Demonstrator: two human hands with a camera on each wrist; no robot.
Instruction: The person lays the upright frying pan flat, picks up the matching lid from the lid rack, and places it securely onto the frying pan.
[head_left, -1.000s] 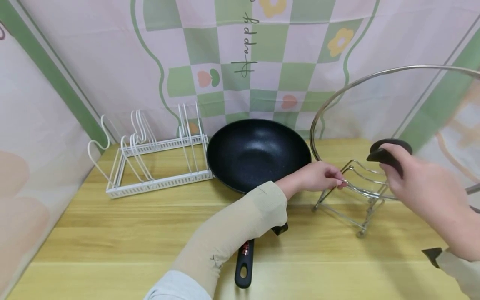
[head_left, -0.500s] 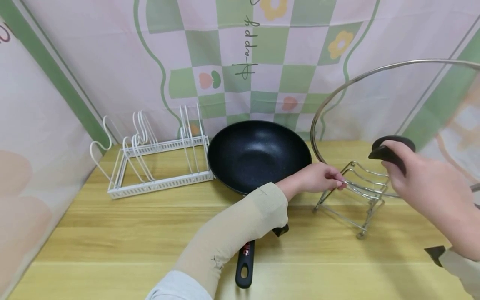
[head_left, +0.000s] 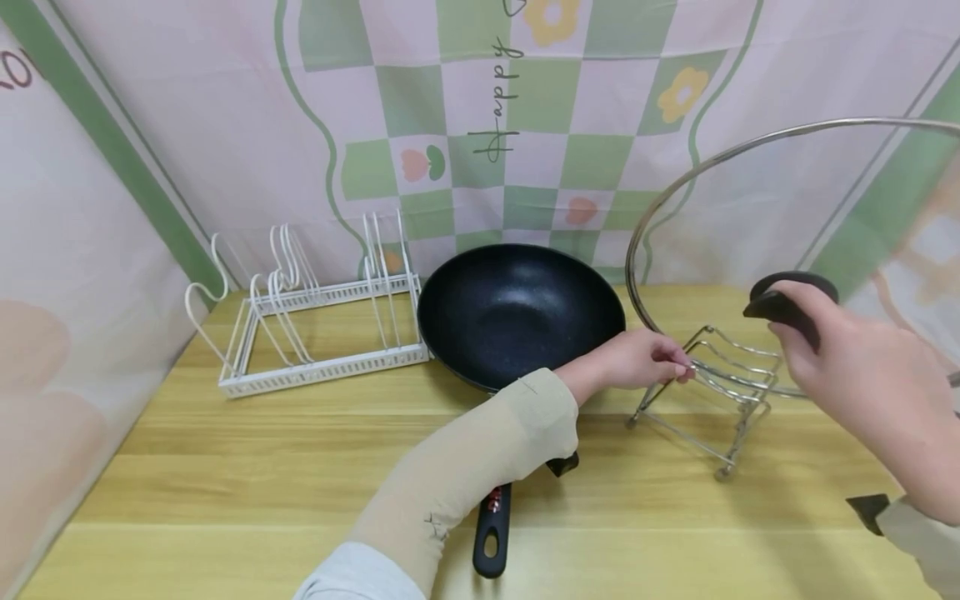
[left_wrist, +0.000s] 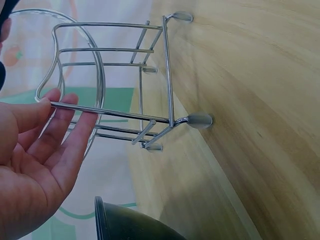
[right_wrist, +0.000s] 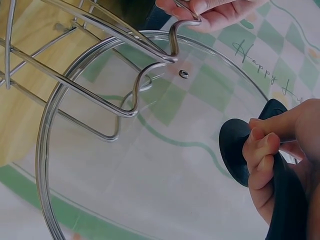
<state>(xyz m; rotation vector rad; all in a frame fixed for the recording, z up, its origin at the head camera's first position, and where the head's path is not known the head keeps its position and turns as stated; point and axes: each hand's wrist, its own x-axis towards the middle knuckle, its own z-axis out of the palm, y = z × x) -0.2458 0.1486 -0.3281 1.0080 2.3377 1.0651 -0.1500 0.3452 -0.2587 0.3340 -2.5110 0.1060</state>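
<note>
My left hand (head_left: 641,358) pinches a corner of the silver wire lid rack (left_wrist: 167,75) between thumb and fingers. The rack stands on its small feet on the wooden table. My right hand (head_left: 862,358) grips the black knob (right_wrist: 234,150) of a large glass lid (right_wrist: 170,135) with a metal rim. The lid is tilted up on edge, and its lower rim lies among the rack's wires in the right wrist view. Left of the rack, a black wok (head_left: 517,317) sits beneath my left forearm, its long handle (head_left: 491,533) pointing toward me.
A white dish rack (head_left: 322,367) with upright dividers stands on the table (head_left: 262,483) left of the wok, near the back. A patterned cloth (head_left: 480,100) hangs behind the table and along both sides.
Both hands keep their holds, and the rack stays in place. The lid shifts very slightly with my right hand. The whole view slides a little, as the head camera moves.
</note>
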